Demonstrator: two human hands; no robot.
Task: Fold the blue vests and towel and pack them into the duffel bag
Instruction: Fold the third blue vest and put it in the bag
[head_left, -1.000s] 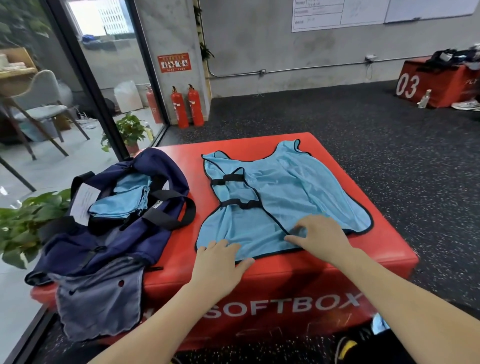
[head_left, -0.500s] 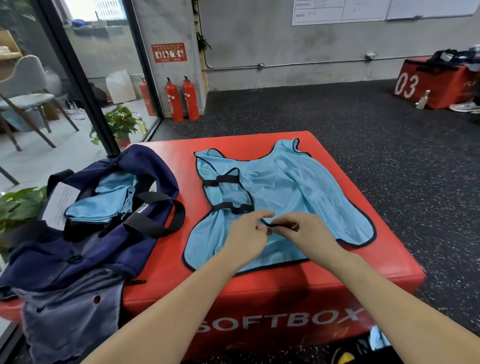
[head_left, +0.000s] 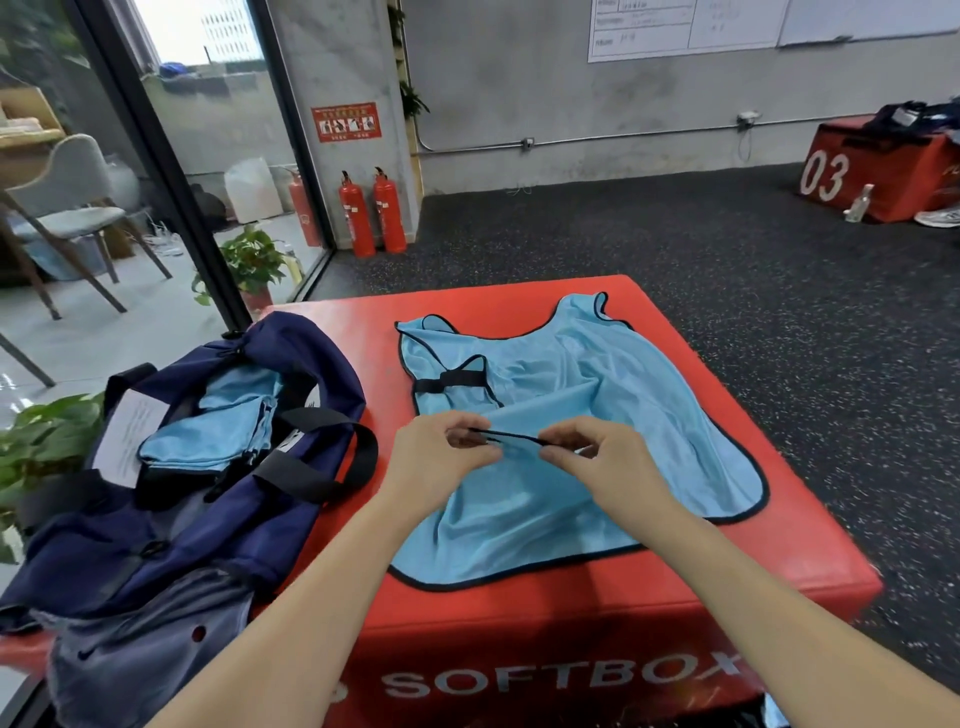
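A light blue vest (head_left: 597, 415) with black trim lies spread on the red soft box (head_left: 571, 613). My left hand (head_left: 441, 462) and my right hand (head_left: 597, 457) each pinch an end of the vest's black side strap (head_left: 511, 435), lifted and stretched taut between them over the vest's middle. A second black strap (head_left: 449, 383) lies flat higher on the vest. To the left sits the open navy duffel bag (head_left: 171, 519), with folded light blue cloth (head_left: 213, 431) inside it. A grey towel (head_left: 140, 644) hangs over the box's front left edge.
The bag's black handles (head_left: 317, 457) arch over its opening, and a white paper tag (head_left: 127, 441) lies on its left side. Potted plants (head_left: 41, 447) stand left of the box. Dark rubber floor surrounds it; two fire extinguishers (head_left: 371, 213) stand at the wall.
Both hands left the vest's near hem, came together over its middle and took hold of the black strap. They have since lifted it and drawn apart, stretching it.
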